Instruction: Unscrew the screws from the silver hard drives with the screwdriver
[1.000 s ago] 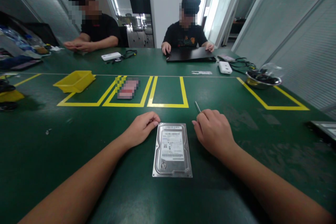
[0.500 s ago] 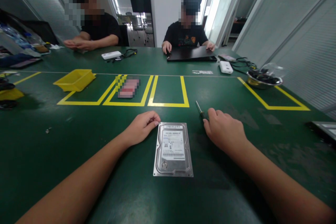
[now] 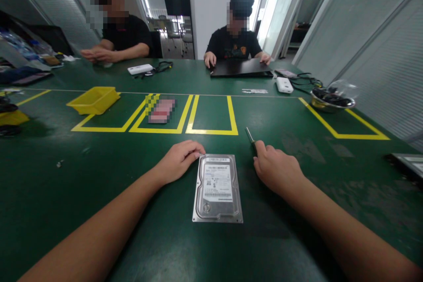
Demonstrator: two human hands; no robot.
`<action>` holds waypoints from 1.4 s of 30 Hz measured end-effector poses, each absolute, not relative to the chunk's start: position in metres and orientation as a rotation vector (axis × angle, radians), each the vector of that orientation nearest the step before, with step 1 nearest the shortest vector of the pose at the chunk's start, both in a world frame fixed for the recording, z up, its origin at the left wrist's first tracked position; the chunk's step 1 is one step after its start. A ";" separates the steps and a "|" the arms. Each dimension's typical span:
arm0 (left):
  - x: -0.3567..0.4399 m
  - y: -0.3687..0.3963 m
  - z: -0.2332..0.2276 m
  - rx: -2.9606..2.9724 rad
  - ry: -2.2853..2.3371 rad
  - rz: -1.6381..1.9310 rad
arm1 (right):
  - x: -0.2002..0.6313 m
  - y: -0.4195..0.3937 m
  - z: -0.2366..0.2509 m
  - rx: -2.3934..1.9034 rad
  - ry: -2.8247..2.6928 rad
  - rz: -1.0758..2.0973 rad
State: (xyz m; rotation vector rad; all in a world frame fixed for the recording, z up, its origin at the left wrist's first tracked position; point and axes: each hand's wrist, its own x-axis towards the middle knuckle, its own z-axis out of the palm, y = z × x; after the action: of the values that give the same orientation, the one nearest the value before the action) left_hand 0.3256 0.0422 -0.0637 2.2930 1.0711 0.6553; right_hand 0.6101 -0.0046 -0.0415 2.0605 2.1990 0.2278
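Resting on the green table [image 3: 49,194], far left, a yellow bin [image 3: 94,100] sits at the edge of the first taped box [image 3: 99,128]. Next comes the left hand [image 3: 178,162], loosely curled, fingers together, its fingertips touching the far left corner of the drive [image 3: 217,188]. It steadies the casing more than it grips it. The drive lies flat, label up, in the middle of the table just in front of the person, between the two hands.

Right of it, the right hand [image 3: 276,169] is closed around a screwdriver [image 3: 250,135], whose metal shaft sticks out beyond the fingers and points away, towards the empty taped box [image 3: 211,132]. The handle is hidden in the fist, so how firm the hold is cannot be told. The tip is off the drive and apart from it.

Further right, a metal bowl [image 3: 332,101] of dark parts stands inside another taped outline, and a flat grey thing [image 3: 408,161] lies at the table's edge. Two other people sit across the table, their hands at their own work.

The risk, as I judge it: with only fingertips on one corner, the drive could slide or turn on the smooth mat once the tool presses on a screw. A tip that slips could mar the lid or label. Any loosened screw could roll off, since the bin is well apart.
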 end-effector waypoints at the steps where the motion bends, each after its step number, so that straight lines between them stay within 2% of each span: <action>1: 0.326 0.042 -0.063 2.302 1.072 0.652 | 0.610 -0.005 -0.042 2.058 2.199 0.229; 34: 0.326 0.043 -0.064 2.134 1.141 0.647 | 0.610 -0.001 -0.034 2.077 2.159 0.179; 42: 0.325 0.044 -0.067 2.068 1.115 0.667 | 0.611 0.001 -0.011 2.252 2.363 0.529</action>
State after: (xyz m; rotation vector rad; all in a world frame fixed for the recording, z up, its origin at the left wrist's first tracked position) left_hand 0.3254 0.0437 -0.0666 2.0684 1.1146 0.6670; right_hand 0.6109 0.0005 -0.0111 2.2515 2.3627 0.5294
